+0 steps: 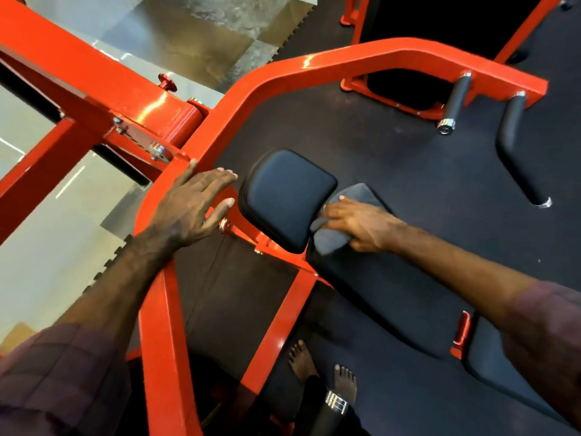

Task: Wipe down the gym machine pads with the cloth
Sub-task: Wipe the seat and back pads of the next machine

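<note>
**Cloth on the long pad, at the head pad's edge**

I see the cloth point(330, 239), grey and bunched, lying on the upper end of the long pad point(393, 297), right against the lower right edge of the head pad point(284, 196). My right hand point(361, 226) lies on top of it, fingers bent over the cloth and pressing it down, fingertips pointing at the seam where the two pads meet. Part of the cloth sticks out above the hand and part below it, near the wrist.

The head pad is black, rounded at the corners and tilted; its top and left edges are bare. The long pad runs down and to the right under my forearm, with a free strip along its left edge beside the red strut point(276, 335).

My left hand point(191, 206) rests flat on the curved red frame point(163, 309), fingers straight and spread apart, holding nothing; the thumb reaches toward the head pad's bracket but I cannot tell if it touches. A narrow gap lies between that hand and the head pad.

Further right, two black handles point(457, 100) hang from the frame's far arm, well apart from the pads, with dark floor point(393, 146) open between. My bare feet point(323, 369) stand on the floor below the long pad, beside a chrome-tipped bar point(334, 404).
</note>
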`<state>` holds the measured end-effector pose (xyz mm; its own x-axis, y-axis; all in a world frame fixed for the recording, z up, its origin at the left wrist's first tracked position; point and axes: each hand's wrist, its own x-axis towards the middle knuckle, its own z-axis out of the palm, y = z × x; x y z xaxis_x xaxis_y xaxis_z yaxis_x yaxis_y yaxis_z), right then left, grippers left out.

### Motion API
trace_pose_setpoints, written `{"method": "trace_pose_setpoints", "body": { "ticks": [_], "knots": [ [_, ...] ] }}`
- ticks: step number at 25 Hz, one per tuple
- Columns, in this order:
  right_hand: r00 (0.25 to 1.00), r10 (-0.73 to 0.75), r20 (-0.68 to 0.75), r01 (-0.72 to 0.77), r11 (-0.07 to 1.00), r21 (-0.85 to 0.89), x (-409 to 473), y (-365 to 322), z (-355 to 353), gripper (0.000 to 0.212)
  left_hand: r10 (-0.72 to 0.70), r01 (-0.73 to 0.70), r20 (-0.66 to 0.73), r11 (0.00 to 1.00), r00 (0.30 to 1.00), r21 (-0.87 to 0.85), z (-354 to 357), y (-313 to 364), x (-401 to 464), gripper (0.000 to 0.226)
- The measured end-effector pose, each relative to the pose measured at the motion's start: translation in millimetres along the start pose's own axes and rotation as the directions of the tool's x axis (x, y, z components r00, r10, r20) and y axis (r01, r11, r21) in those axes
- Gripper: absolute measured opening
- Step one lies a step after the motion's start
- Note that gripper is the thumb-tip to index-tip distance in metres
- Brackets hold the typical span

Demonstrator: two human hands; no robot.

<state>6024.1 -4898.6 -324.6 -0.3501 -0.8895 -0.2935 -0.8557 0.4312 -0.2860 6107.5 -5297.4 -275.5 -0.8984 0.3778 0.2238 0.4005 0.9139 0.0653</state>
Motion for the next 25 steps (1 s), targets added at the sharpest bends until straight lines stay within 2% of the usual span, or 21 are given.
{"method": "trace_pose_setpoints", "body": {
  "ticks": [2,4,5,6,8,9,10,12,14,17,18,20,23,24,25],
  "knots": [
    [0.982,0.182,-0.058,-0.174,0.978,0.117,-1,17,-17,0.075,-0.021,0.02,-0.073,1.0,0.997,-0.02,6,33,1,0.051],
    [0.906,0.376,-0.195,-0.318,0.908,0.273,-16,25,-17,0.069,0.01,-0.017,-0.118,0.998,0.993,-0.055,16,75,4,0.05],
    [0.82,0.494,-0.287,-0.371,0.843,0.39,-26,25,-11,0.066,0.039,-0.049,-0.126,0.996,0.991,-0.072,23,96,7,0.049],
    [0.702,0.602,-0.381,-0.373,0.766,0.523,-34,18,-5,0.063,0.069,-0.079,-0.123,0.994,0.99,-0.077,30,114,10,0.049],
    [0.449,0.749,-0.486,-0.274,0.634,0.723,-39,-10,9,0.06,0.133,-0.139,-0.096,0.988,0.987,-0.061,42,138,22,0.047],
    [0.37,0.79,-0.489,-0.21,0.584,0.784,-37,-30,18,0.065,0.161,-0.164,-0.069,0.986,0.985,-0.043,46,144,31,0.047],
    [0.335,0.809,-0.483,-0.156,0.553,0.818,-33,-51,28,0.075,0.183,-0.183,-0.038,0.983,0.982,-0.013,51,149,40,0.048],
    [0.357,0.785,-0.506,-0.137,0.58,0.803,-26,-92,61,0.091,0.221,-0.222,0.031,0.974,0.975,0.047,59,152,58,0.05],
    [0.396,0.76,-0.515,-0.24,0.627,0.741,-22,-116,103,0.099,0.266,-0.275,0.094,0.956,0.959,0.099,65,145,74,0.053],
    [0.328,0.864,-0.382,-0.371,0.489,0.789,-9,-111,123,0.099,0.307,-0.339,0.182,0.923,0.934,0.182,76,128,89,0.057],
    [0.331,0.874,-0.356,-0.393,0.471,0.79,0,-110,115,0.096,0.313,-0.356,0.216,0.913,0.925,0.201,81,126,91,0.058],
    [0.407,0.827,-0.388,-0.426,0.547,0.72,13,-116,108,0.092,0.315,-0.378,0.267,0.897,0.911,0.23,90,125,93,0.058],
    [0.55,0.68,-0.485,-0.41,0.726,0.552,-12,-125,142,0.103,0.293,-0.375,0.31,0.892,0.904,0.252,93,134,93,0.061],
    [0.553,0.68,-0.482,-0.415,0.726,0.548,-24,-122,154,0.106,0.286,-0.372,0.316,0.891,0.905,0.261,92,136,92,0.062],
    [0.508,0.724,-0.467,-0.42,0.681,0.6,-31,-117,158,0.108,0.282,-0.374,0.323,0.887,0.903,0.271,91,137,93,0.063]
  ]
}}
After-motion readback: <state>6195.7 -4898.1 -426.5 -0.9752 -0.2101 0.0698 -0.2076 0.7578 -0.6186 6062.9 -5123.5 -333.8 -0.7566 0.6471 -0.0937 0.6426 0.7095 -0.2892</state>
